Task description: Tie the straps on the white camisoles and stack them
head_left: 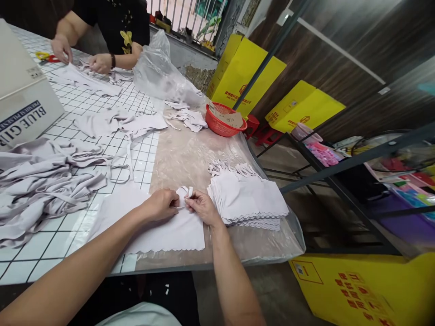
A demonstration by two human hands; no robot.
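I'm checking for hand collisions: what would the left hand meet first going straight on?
Beyond the pale scallop-edged cloth at its fingertips, the left hand would probably meet the right hand, though depth is unclear.

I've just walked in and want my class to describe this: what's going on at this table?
A person's right hand pinches a thin pale strip on a scallop-edged cloth piece lying before them; the left hand is curled at the same cloth, its exact grip hidden. A stack of similar pieces lies to the right, a loose heap of cloth to the left. Across the table, another person handles pale fabric, with scissors nearby.
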